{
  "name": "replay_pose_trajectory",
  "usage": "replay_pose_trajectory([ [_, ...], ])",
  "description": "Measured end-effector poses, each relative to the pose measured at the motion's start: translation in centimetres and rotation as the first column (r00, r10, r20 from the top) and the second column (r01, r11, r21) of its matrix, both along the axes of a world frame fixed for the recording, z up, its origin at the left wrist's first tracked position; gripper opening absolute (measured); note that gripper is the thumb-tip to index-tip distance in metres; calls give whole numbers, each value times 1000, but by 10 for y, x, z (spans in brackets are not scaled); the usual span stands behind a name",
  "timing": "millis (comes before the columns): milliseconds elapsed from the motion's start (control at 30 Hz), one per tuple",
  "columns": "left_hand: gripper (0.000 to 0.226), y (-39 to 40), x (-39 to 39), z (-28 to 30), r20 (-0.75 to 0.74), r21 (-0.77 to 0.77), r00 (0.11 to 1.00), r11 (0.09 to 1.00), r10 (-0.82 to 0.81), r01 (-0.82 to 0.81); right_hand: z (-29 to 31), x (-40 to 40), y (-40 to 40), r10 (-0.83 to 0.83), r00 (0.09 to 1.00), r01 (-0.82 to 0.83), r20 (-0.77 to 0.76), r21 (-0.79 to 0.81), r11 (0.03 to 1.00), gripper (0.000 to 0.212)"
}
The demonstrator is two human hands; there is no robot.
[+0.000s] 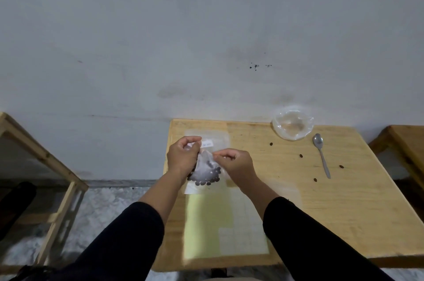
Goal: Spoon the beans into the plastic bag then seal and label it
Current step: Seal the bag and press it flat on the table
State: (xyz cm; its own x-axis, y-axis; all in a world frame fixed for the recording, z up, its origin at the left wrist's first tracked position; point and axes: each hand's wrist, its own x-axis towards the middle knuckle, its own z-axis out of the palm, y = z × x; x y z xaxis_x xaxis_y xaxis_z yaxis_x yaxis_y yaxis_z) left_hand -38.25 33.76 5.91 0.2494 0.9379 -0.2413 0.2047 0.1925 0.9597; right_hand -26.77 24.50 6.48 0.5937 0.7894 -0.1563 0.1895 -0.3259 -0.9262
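The person stands at a small wooden worktop (344, 211) set against a pale grey wall (206, 28), both arms in black sleeves (128, 234) reaching forward. The left hand (182, 156) is curled around the upper part of a clear plastic bag (204, 166), gripping it from the left side. The right hand (234, 161) pinches the bag's top edge between thumb and fingers — its fingers are bent inward, close to the left hand. The bag is held over the left part of the worktop, and dark beans (207, 180) lie gathered in its rounded bottom. I cannot tell if the bag's mouth is already closed.

Just behind the hands a small white label (207, 143) shows, with writing too small to read; whether it sticks to the bag or to the clear sheet under it, I cannot say. Nearer to the person lies a pale yellow-green sheet (206, 223) with a grid of small white stickers (243, 234) beside it.

At the far right corner stands a clear plastic bowl (292, 125), and a metal spoon (321, 154) lies just beside it, its handle pointing toward the person. A few loose beans (301, 155) are scattered on the wood between the hands and the spoon — and some to the right of it. A wooden frame (46, 161) stands at the left, over a speckled floor (103, 200).
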Motion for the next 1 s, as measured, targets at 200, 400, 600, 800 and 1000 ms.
replay_pose_trajectory([
  [200, 13, 25, 36, -18, -70, 21, 997, 999, 27, -26, -17, 39, 23, 4, 995, 8, 99, -119, 993, 9],
  [400, 31, 29, 51, -46, -275, 58, 959, 995, -62, 81, -43, 66, 43, -46, 991, 71, 127, -198, 978, 13],
  [600, 36, 25, 52, -68, -513, 93, 844, 968, -156, 235, -69, 64, 48, 82, 940, 16, 330, -284, 959, 13],
  [800, 39, 18, 52, -69, -671, 157, 702, 880, -238, 448, -77, 52, 41, 225, 718, -39, 659, -285, 958, 22],
  [1000, 36, 9, 48, -50, -700, 294, 681, 781, -215, 550, -43, 40, 27, 374, 458, -188, 807, -323, 927, 26],
])
